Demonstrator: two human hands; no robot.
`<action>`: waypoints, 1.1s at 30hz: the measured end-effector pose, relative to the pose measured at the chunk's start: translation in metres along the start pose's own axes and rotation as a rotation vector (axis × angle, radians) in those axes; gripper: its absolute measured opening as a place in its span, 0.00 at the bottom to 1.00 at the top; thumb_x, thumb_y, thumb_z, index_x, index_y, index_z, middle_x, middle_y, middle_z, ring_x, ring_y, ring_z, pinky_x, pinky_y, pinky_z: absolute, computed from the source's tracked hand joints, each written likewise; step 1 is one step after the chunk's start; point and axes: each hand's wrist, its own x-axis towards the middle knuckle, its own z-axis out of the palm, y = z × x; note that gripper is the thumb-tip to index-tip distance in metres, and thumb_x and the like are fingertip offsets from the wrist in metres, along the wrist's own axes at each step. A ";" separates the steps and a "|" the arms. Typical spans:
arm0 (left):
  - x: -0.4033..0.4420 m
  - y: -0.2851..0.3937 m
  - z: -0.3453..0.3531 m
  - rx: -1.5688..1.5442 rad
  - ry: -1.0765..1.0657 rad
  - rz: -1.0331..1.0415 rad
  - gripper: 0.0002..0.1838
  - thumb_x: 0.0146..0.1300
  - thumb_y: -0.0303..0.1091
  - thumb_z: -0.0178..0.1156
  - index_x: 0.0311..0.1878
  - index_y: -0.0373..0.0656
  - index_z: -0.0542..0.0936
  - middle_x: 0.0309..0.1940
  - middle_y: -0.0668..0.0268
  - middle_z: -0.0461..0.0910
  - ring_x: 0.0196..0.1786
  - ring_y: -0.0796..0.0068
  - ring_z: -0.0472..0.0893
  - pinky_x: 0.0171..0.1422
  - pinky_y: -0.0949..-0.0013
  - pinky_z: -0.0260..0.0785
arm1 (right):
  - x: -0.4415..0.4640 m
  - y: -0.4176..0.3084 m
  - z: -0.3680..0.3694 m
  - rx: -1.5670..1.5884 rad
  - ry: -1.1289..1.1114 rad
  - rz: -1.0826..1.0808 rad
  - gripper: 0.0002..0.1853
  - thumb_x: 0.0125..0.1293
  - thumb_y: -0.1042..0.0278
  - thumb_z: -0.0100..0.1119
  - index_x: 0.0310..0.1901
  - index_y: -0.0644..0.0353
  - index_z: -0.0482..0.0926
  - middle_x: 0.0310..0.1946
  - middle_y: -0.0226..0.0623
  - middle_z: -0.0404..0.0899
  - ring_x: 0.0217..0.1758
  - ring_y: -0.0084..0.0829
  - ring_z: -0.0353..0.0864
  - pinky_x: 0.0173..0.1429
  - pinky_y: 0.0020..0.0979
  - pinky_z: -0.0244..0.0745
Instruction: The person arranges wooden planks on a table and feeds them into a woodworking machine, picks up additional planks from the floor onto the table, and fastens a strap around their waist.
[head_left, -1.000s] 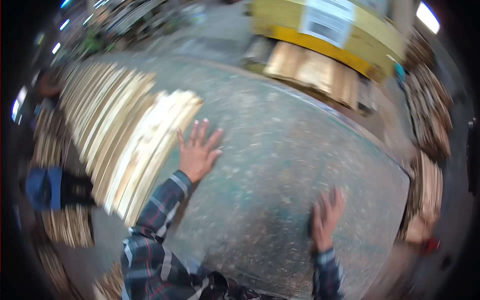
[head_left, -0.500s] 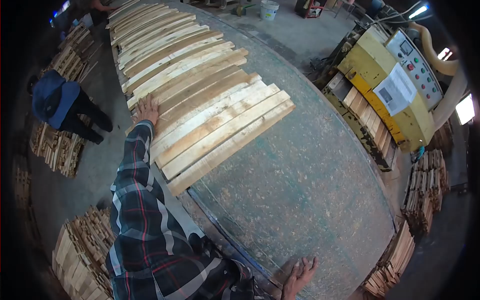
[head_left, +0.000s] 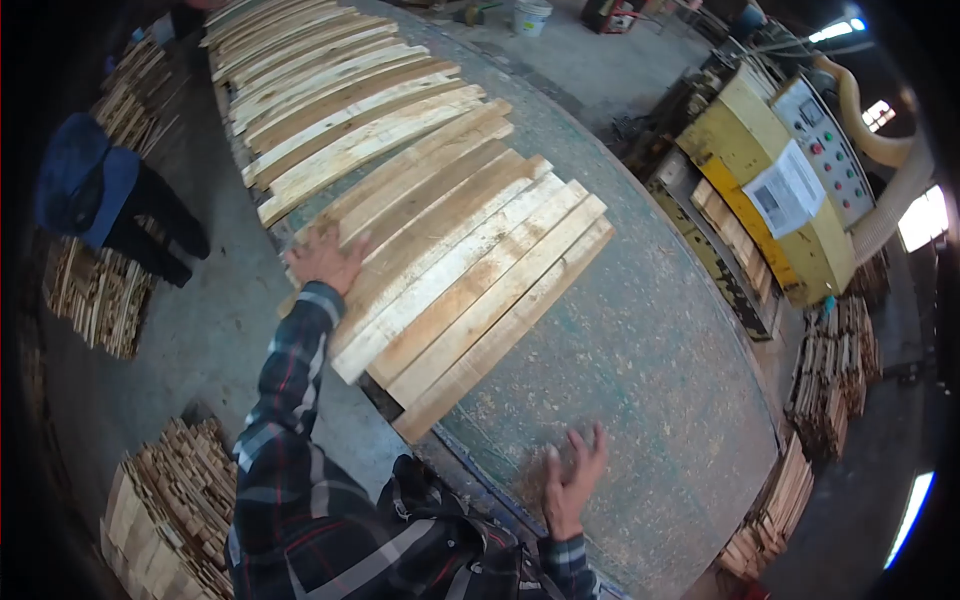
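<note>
My left hand (head_left: 328, 262) lies with spread fingers on the near-left ends of several wooden boards (head_left: 470, 280), which sit side by side on the large green-grey worktable (head_left: 640, 400). A gap of bare table separates this group from a longer row of boards (head_left: 340, 105) reaching toward the far end. My right hand (head_left: 574, 482) is held over the table near its front edge, fingers apart, with nothing in it. It is apart from the closest board.
A yellow machine (head_left: 750, 170) with a button panel stands at right, boards in its opening. Stacked boards rest at lower left (head_left: 175, 500) and along the right side (head_left: 830, 370). A person in blue (head_left: 90, 190) bends over wood at left. A white bucket (head_left: 531, 17) stands beyond.
My left hand and the nearest boards have moved toward me along the table, opening a gap before the farther row. My right hand has risen up and forward.
</note>
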 end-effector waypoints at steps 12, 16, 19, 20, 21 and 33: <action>0.062 0.041 0.073 -0.190 0.284 0.128 0.39 0.67 0.64 0.59 0.68 0.41 0.75 0.65 0.53 0.75 0.69 0.48 0.71 0.74 0.43 0.58 | 0.025 -0.049 0.119 0.032 -0.216 -0.014 0.49 0.68 0.41 0.63 0.79 0.63 0.53 0.78 0.73 0.46 0.83 0.69 0.44 0.80 0.74 0.31; 0.004 0.069 0.069 -0.204 0.305 0.261 0.39 0.66 0.62 0.60 0.66 0.35 0.75 0.60 0.49 0.76 0.64 0.45 0.73 0.73 0.45 0.60 | 0.008 -0.033 0.096 -0.065 -0.117 0.119 0.53 0.64 0.32 0.63 0.78 0.65 0.56 0.77 0.80 0.42 0.83 0.72 0.39 0.80 0.72 0.28; -0.049 0.112 0.072 -0.276 0.278 0.353 0.39 0.65 0.60 0.62 0.66 0.33 0.75 0.58 0.47 0.77 0.62 0.44 0.74 0.70 0.45 0.62 | -0.015 0.011 0.069 -0.112 -0.037 0.158 0.55 0.62 0.32 0.66 0.78 0.65 0.57 0.78 0.79 0.42 0.84 0.71 0.39 0.80 0.72 0.28; -0.069 0.130 0.072 -0.306 0.261 0.385 0.39 0.64 0.59 0.62 0.66 0.33 0.75 0.57 0.46 0.77 0.62 0.44 0.74 0.70 0.45 0.63 | -0.025 0.026 0.058 -0.140 -0.011 0.176 0.55 0.62 0.33 0.67 0.79 0.65 0.57 0.78 0.79 0.41 0.84 0.70 0.39 0.80 0.71 0.28; -0.089 0.144 0.074 -0.330 0.236 0.419 0.39 0.64 0.58 0.63 0.66 0.33 0.75 0.57 0.46 0.77 0.62 0.43 0.74 0.69 0.45 0.64 | -0.034 0.042 0.047 -0.170 0.004 0.195 0.55 0.61 0.33 0.67 0.79 0.64 0.57 0.78 0.78 0.41 0.84 0.69 0.39 0.80 0.71 0.28; -0.276 0.137 0.042 -0.234 0.148 1.504 0.42 0.68 0.72 0.53 0.80 0.61 0.67 0.84 0.52 0.50 0.85 0.40 0.46 0.82 0.26 0.30 | -0.108 0.117 -0.064 -0.224 -0.010 0.276 0.58 0.57 0.29 0.69 0.80 0.57 0.57 0.82 0.66 0.40 0.86 0.63 0.38 0.81 0.71 0.24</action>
